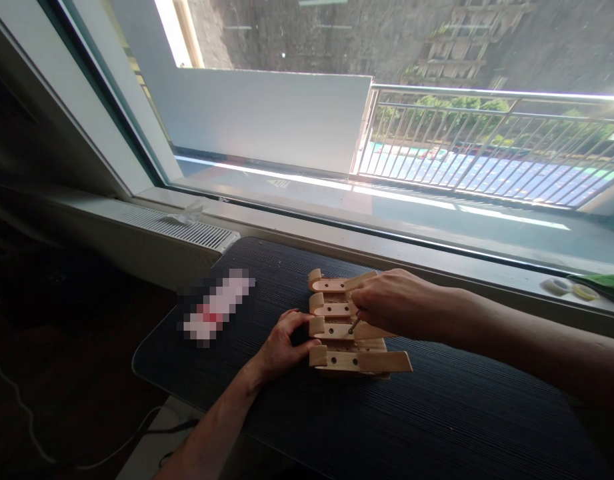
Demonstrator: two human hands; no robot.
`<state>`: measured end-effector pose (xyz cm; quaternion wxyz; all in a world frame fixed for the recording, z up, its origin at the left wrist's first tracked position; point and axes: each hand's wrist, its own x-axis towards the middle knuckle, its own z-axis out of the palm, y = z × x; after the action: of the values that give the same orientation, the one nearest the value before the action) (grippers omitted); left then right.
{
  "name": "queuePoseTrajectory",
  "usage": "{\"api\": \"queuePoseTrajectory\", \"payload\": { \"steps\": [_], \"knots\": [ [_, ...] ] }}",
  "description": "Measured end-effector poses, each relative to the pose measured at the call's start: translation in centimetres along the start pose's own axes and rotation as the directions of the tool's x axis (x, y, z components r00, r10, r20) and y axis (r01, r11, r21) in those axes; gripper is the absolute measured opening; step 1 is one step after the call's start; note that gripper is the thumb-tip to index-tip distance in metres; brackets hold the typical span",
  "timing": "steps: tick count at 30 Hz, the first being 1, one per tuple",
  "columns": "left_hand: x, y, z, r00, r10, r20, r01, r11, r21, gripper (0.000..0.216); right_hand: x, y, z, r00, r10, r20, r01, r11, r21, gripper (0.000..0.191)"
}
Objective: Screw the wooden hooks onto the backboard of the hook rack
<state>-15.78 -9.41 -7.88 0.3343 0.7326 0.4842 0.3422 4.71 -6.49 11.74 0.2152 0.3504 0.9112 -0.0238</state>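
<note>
Where right fingers (364,300) curl, tool (355,326) disappears.

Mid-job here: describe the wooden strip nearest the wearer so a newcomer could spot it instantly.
On the dark table, find the wooden assembly beneath the right hand. It bears four roughly parallel strips, each with a rounded left end. The wanted strip is lowest in view, and its long right end shows whole, clear of the right hand.

An indoor room, home or office unclear: large window (287,120) at twelve o'clock, vented grille (149,216) at nine, dark table (411,420) at five.
</note>
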Motion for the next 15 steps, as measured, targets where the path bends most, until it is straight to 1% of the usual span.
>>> {"api": "queuePoseTrajectory", "payload": {
  "steps": [2, 3, 7, 9, 12, 15],
  "knots": [
    [0.0, 0.1, -0.1, 1.0, 0.008, 0.008, -0.008, 1.0, -0.012, 0.032, -0.4, -0.2, -0.6, 1.0, 0.01, -0.004, -0.01, 0.999, 0.032, 0.014],
    [0.0, 0.1, -0.1, 1.0, 0.013, 0.013, -0.013, 1.0, -0.015, 0.031, -0.6, -0.2, -0.9, 1.0, 0.001, -0.014, -0.001, 0.998, 0.055, 0.015],
    [0.1, 0.2, -0.1, 1.0, 0.017, 0.016, -0.016, 1.0, -0.015, 0.032, -1.0, 0.3, -1.4, 0.995, -0.094, -0.035, 0.097, 0.989, 0.109, 0.021],
    [0.1, 0.2, -0.1, 1.0, 0.011, 0.018, -0.011, 1.0, -0.024, 0.031, -0.7, 0.5, -1.2, 0.993, -0.114, -0.02, 0.116, 0.986, 0.118, 0.022],
    [0.1, 0.2, -0.1, 1.0, 0.012, 0.011, -0.011, 0.999, -0.041, 0.031, -0.1, 0.6, -0.5, 0.996, -0.089, -0.011, 0.09, 0.986, 0.138, 0.022],
    [0.0, 0.2, -0.1, 1.0, 0.005, -0.006, -0.005, 0.999, -0.038, 0.033, 0.2, 0.4, -0.2, 0.997, -0.057, -0.045, 0.062, 0.992, 0.114, 0.019]
  ]
}}
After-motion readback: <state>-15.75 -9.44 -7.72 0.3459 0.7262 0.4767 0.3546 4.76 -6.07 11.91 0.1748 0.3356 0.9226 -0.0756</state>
